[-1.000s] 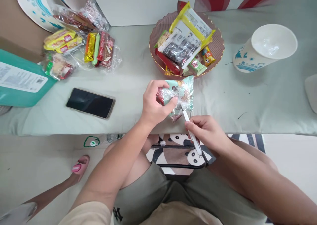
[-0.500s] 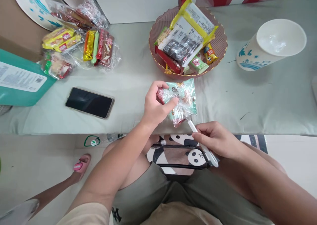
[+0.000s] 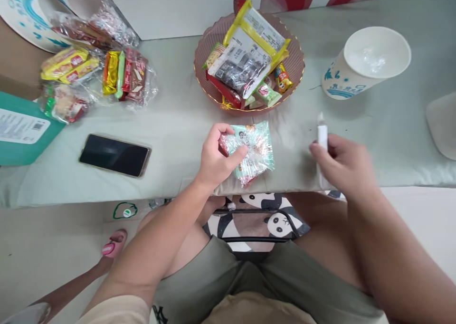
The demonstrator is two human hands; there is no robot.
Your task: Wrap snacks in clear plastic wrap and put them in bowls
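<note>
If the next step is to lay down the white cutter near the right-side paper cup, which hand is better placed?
Probably the right hand: it holds the white cutter and is nearer that paper cup. The left hand is occupied, gripping the wrapped packet.

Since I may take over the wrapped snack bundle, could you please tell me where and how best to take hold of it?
I would pinch the snack bundle at its right edge, coming from the right: the left grip covers its left side, while that flattish edge sticks out free.
</note>
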